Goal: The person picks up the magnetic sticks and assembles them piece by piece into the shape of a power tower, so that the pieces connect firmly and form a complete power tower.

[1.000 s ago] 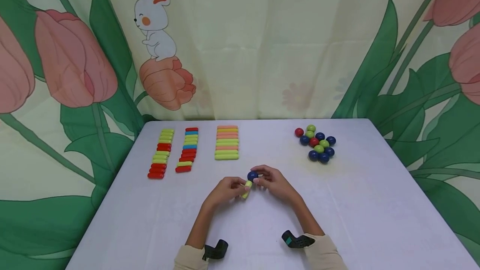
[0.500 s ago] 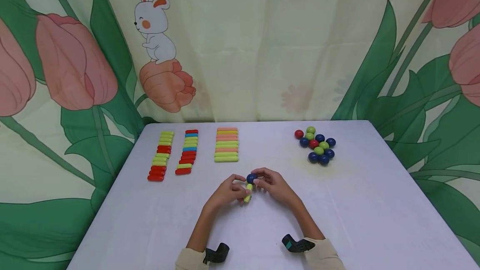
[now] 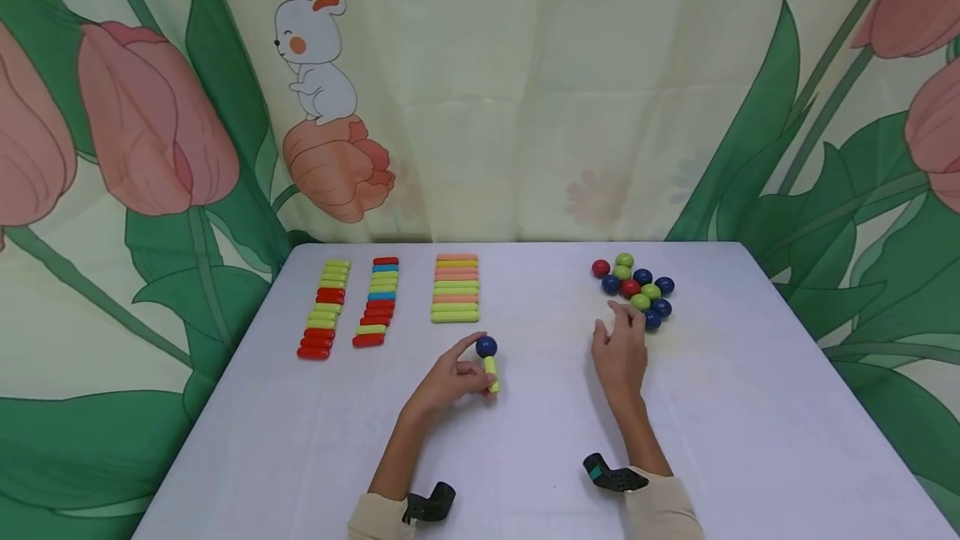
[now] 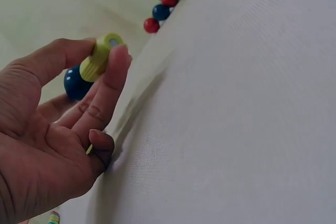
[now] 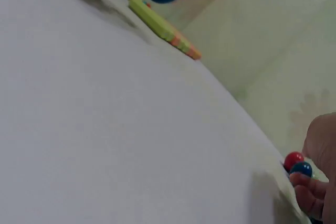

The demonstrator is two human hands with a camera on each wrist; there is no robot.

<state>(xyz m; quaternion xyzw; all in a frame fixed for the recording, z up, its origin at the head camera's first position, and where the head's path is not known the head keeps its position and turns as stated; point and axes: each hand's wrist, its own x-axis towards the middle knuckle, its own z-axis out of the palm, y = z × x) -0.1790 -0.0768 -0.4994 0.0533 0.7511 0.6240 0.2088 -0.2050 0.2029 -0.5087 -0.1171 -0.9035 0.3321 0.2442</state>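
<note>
My left hand [image 3: 447, 382] pinches a short yellow-green rod [image 3: 491, 373] between thumb and fingers. A dark blue ball [image 3: 487, 346] sits at the rod's far end, with the index finger touching it. In the left wrist view, the rod [image 4: 97, 61] shows a grey disc in its near end, and the blue ball [image 4: 76, 83] is partly behind the fingers. A sliver of yellow-green shows by the curled little finger. My right hand [image 3: 622, 357] reaches to the near-left edge of a cluster of balls [image 3: 631, 289], thumb and fingers apart. It covers part of the cluster.
Two columns of red, yellow-green and blue rods [image 3: 324, 312] [image 3: 381, 304] lie at the left of the white table [image 3: 525, 457]. A stack of orange, yellow and green rods [image 3: 455, 286] lies at back centre. A printed curtain [image 3: 480, 107] hangs behind the table.
My right hand has let go of the blue ball and moved right to the ball cluster. My left hand keeps the rod with the ball on its end, now shifted slightly left.
</note>
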